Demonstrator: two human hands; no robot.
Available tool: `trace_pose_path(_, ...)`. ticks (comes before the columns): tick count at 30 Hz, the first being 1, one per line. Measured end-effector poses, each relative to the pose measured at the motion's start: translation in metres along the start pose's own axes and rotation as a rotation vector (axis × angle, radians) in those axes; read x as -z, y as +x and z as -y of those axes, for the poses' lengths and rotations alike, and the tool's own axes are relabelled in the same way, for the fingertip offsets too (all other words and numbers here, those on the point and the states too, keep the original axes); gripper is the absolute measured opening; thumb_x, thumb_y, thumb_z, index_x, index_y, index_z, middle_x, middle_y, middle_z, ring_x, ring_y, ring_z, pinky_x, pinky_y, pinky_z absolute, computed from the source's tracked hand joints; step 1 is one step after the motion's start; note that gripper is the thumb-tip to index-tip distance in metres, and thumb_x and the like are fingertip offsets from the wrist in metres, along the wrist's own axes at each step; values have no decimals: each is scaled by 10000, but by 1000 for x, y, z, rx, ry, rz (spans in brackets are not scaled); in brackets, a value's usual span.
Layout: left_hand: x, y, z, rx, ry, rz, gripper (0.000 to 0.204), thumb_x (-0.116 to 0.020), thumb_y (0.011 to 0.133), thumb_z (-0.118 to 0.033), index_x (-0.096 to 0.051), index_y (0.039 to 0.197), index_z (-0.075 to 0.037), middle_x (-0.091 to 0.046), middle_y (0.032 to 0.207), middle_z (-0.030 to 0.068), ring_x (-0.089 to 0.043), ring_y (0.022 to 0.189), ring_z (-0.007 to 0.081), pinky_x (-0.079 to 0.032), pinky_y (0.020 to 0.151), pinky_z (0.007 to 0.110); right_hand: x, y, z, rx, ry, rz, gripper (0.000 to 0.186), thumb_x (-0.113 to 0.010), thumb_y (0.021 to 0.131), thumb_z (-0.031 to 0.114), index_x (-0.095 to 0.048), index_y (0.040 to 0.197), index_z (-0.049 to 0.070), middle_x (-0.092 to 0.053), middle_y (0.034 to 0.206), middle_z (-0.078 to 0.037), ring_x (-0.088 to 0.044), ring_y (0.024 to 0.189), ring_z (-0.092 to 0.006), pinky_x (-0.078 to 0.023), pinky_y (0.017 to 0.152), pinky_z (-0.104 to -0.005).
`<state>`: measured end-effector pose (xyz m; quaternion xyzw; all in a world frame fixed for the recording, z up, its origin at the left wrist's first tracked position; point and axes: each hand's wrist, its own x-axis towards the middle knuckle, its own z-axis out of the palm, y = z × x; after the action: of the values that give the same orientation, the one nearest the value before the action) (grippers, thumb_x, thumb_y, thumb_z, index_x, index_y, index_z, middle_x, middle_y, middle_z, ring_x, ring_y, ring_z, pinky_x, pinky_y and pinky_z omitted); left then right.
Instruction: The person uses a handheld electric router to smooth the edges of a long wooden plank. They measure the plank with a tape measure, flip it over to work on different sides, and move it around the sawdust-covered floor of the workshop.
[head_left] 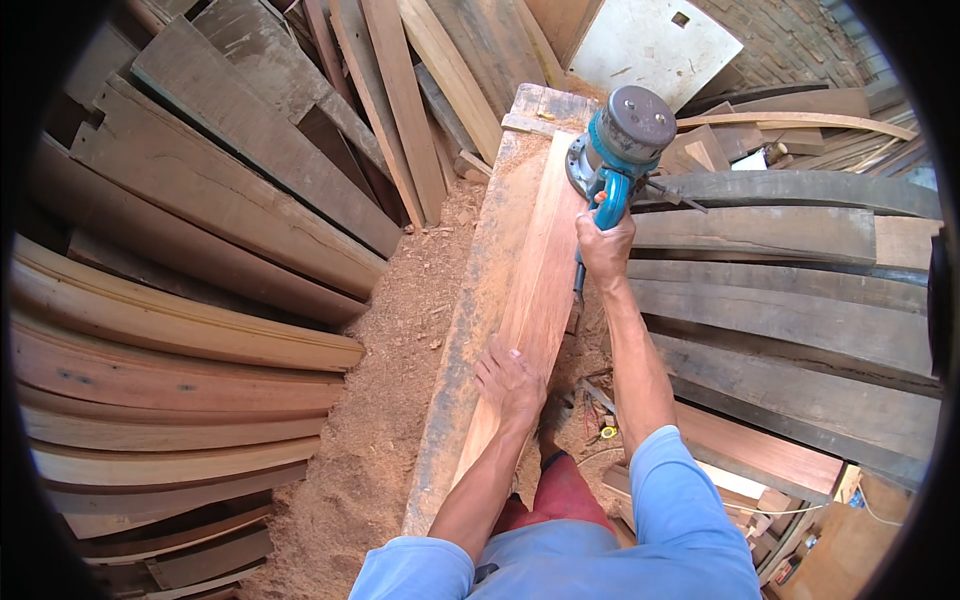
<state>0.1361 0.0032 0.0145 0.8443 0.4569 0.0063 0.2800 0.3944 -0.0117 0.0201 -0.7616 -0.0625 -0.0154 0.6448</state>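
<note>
A reddish-brown wooden board (537, 280) lies lengthwise along a narrow, dusty workbench (465, 325). At the board's far end stands a router (632, 130) with a dark round top and teal body. Its base plate sits on the far right edge of the board. My right hand (607, 245) is closed around the router's teal handle. Closer to me, my left hand (510, 383) lies on the board with its fingers stretched out over the wood. The router's bit is hidden under its base.
Old planks (240, 190) lean on the left, and several wooden lengths (180, 345) fan out below them. More grey planks (760, 300) are stacked on the right. Sawdust (390, 360) covers the floor. A white panel (650, 50) stands beyond the bench. A yellow tape measure (608, 432) lies near my legs.
</note>
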Motion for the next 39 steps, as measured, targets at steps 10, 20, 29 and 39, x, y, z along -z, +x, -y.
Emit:
trace_pose_path(10,-2,2,2,-45,21,-61,565,-497,994,-264,-415,1472,25,-548,1318,234,-482,1160,396,-339,1029,523,-6,33,-14,27,13,-19,441,-714,771,55,-626,1192,-40,-695,1082,-114,-670,949,-180,-529,888,-326)
trace_pose_path(20,0,1,0,-16,20,-18,517,-450,1021,-251,-414,1466,8,-508,1337,250,-457,1209,418,-332,1046,535,-10,72,-24,201,-81,-53,400,-700,805,22,-613,1195,-2,-626,827,-11,-590,625,-82,-481,559,-256)
trace_pose_path(29,-2,2,-3,20,16,-60,487,-478,1008,-237,-457,1433,-1,-563,1303,238,-486,1209,418,-350,1050,529,11,-3,17,134,-161,-44,339,-674,784,35,-622,1117,-7,-636,823,-64,-624,689,-195,-544,698,-355)
trace_pose_path(39,7,-1,45,-90,-97,-1,434,-513,985,-240,-529,1348,-4,-579,1233,232,-506,1182,413,-381,1023,539,41,-184,46,-1,-125,66,404,-722,812,53,-582,1184,-19,-676,975,-163,-698,904,-290,-548,815,-416)
